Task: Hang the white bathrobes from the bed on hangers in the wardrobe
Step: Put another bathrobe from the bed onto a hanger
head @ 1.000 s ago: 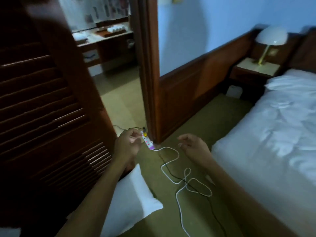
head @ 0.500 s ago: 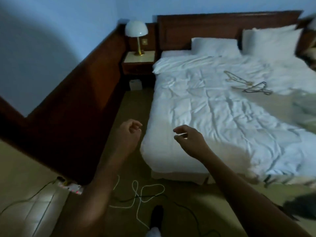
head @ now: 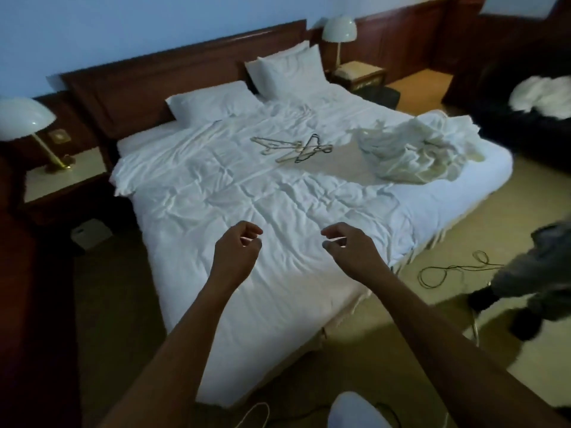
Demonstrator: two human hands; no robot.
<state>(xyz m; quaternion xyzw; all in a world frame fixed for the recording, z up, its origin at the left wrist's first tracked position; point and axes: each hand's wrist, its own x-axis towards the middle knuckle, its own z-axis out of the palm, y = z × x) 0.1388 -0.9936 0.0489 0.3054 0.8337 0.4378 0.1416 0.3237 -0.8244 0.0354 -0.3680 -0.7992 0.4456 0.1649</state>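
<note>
Head view, left hand [head: 236, 254] and right hand [head: 349, 251] loosely curled and empty over the bed's [head: 247, 205] near corner, bathrobes [head: 414, 149] heaped at far right edge, well apart from both, hangers [head: 293, 148] just beside them.

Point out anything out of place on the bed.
The robes lie in a crumpled heap near the far right edge, and loose hangers are scattered mid-bed. Both hands are empty.

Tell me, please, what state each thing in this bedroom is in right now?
Bathrobes: crumpled in a heap on the bed.
Hangers: lying loose on the bed, bare.
Duvet: spread, wrinkled.
Left hand: empty, fingers curled.
Right hand: empty, fingers curled.
Lamps: off.
</note>
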